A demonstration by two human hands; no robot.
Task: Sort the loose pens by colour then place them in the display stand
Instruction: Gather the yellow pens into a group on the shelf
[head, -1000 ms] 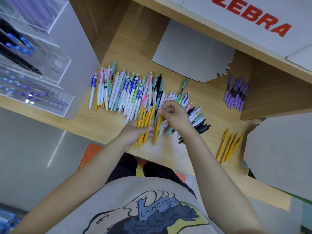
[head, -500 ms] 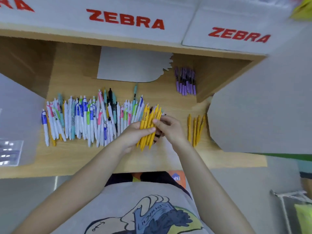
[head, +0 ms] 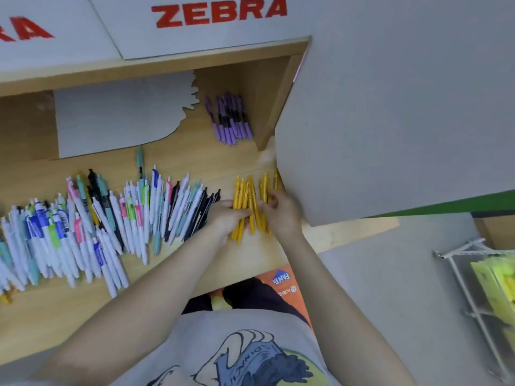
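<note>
The left hand (head: 227, 218) is curled round a bunch of slim yellow plastic pens (head: 245, 203), gripping them near their lower half, while the right hand (head: 278, 211) pinches into the same colour group just beside it — the two hands sit close together, almost touching, over the pale wooden shelf board (head: 195, 260). A few more yellow pens show past the right hand, partly hidden behind a large grey panel (head: 390, 121).

The step in hand looks like gathering all the yellow pens into one pile. To do it well, I would square the tips to point one way, tap the ends level on the board, and lay the bunch down against the pens beyond the right hand rather than dropping it — round barrels roll and would scatter.

To the left of the left hand lies the long unsorted heap of white, blue, pink, green and black pens (head: 97, 218); its nearest dark pens lie right against the left wrist, so the wrist should lift clear to avoid dragging them along. Beyond both hands, well apart, is a tidy cluster of purple pens (head: 230, 119). No display stand is in view.
</note>
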